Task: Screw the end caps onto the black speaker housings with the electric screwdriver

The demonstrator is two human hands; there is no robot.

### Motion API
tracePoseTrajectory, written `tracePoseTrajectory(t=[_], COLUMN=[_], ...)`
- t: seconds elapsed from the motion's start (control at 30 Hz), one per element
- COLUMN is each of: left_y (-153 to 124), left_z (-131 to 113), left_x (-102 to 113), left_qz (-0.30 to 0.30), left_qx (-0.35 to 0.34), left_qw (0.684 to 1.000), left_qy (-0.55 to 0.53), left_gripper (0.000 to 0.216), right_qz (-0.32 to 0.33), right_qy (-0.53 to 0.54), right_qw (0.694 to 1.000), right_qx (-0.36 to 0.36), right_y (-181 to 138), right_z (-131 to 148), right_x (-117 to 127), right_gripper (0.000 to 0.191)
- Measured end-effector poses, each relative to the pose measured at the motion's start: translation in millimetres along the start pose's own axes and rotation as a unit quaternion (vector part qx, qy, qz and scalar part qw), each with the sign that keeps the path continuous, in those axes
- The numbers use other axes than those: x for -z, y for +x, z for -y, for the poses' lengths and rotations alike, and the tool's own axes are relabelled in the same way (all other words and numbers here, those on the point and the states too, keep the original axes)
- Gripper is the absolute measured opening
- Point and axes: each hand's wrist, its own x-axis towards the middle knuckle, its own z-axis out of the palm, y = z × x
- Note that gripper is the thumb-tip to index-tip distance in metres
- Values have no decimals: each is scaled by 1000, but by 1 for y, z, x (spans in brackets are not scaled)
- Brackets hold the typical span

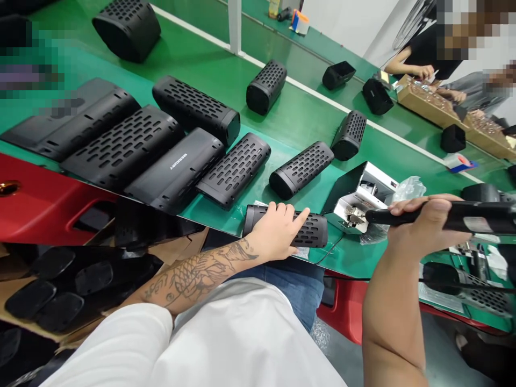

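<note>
My left hand [278,231] grips a black slotted speaker housing [314,228] at the near edge of the green table, its fingers over the top and the thumb apart. The palm covers part of this housing. In my right hand [419,226] is a black electric screwdriver [463,217], held level with the fingers wrapped round it. Its tip reaches the front of a small black and white screw feeder [357,201]; whether a screw is on the tip I cannot tell. Another slotted housing [302,169] lies just beyond my left hand.
Several black housings [173,166] lie to the left along the green table [193,48]. A clear plastic bag [411,188] sits behind the feeder. Across the conveyor, co-workers' hands [423,72] are at a cardboard tray [427,105]. Black parts [60,312] fill a box below left.
</note>
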Motion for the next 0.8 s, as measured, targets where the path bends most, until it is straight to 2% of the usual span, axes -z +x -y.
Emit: tracePoseTrajectory(t=[0.07, 0.2, 0.33, 0.43, 0.57, 0.7, 0.8], left_y=[-3, -13, -19, -20, -19, -20, -20], left_z=[5, 25, 42, 46, 46, 44, 44], left_x=[1, 1, -2, -4, -6, -3, 0], left_qz=[-8, -34, -24, -14, -17, -8, -4], left_qx=[-14, -24, -15, -16, -17, -16, -17], left_qw=[1000, 999, 999, 999, 998, 998, 998], left_qy=[-18, -22, -29, -47, -61, -66, -67], left_gripper=[111, 114, 115, 109, 106, 106, 107], right_qz=[-1, 1, 13, 29, 59, 82, 118], right_qy=[1, -1, -11, -18, -21, -19, 24], right_qw=[1000, 1000, 1000, 999, 996, 995, 992], right_qx=[0, 11, 4, -31, -56, -54, -40], right_y=[-1, -8, -12, -16, -21, -23, -29], right_z=[-7, -1, -2, -13, -18, -3, 25], right_x=[1, 12, 20, 20, 19, 19, 22], right_gripper=[37, 33, 34, 33, 43, 47, 46])
